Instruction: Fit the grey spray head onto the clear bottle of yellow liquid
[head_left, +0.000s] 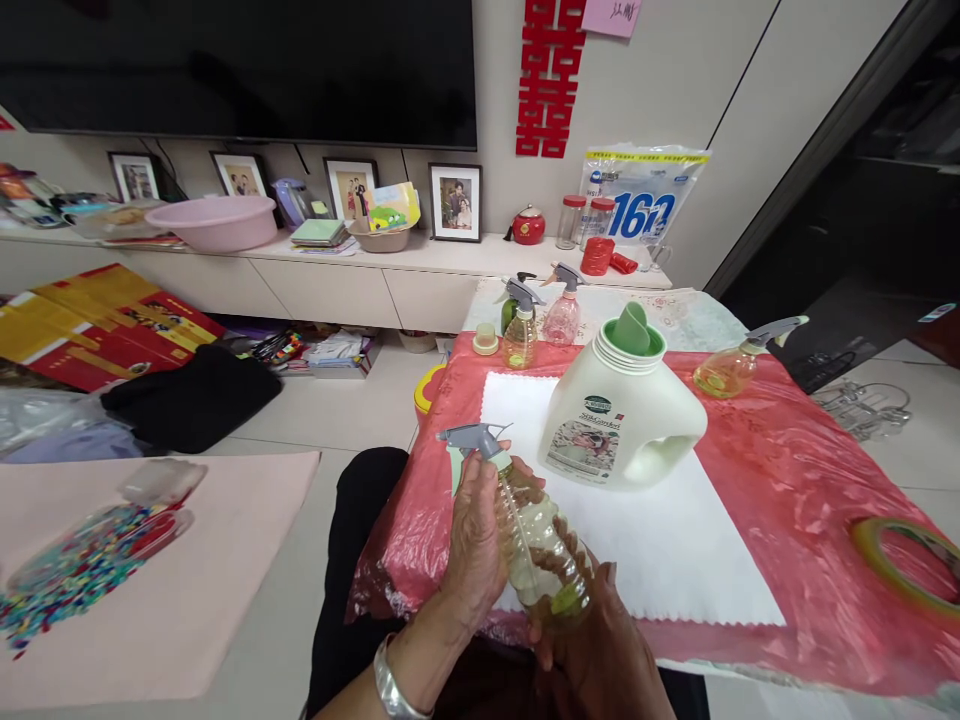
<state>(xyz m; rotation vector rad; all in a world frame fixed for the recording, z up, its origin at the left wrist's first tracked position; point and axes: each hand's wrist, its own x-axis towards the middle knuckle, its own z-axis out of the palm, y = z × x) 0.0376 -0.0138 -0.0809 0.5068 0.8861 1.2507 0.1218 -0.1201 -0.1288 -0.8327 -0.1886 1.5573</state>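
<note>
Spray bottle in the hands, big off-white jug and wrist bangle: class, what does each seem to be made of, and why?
Spray bottle: probably clear, glossy plastic; its ribbed wall is see-through. Jug: likely smooth, opaque plastic, with a moulded-in handle. Bangle: apparently polished metal, given its silvery shine.

The far wall is pale and flat. A large black screen occupies its left section; a red paper cutout is positioned to the right of the screen. A long, low white cabinet runs along the wall base and supports four framed photographs. A glossy black panel stands at the far right. The floor is finished in pale tiles with thin joints. At near right, a table is covered by a red plastic sheet. At near left is a pale pink surface. Lighting is even, with bright reflections on the sheet.
</note>
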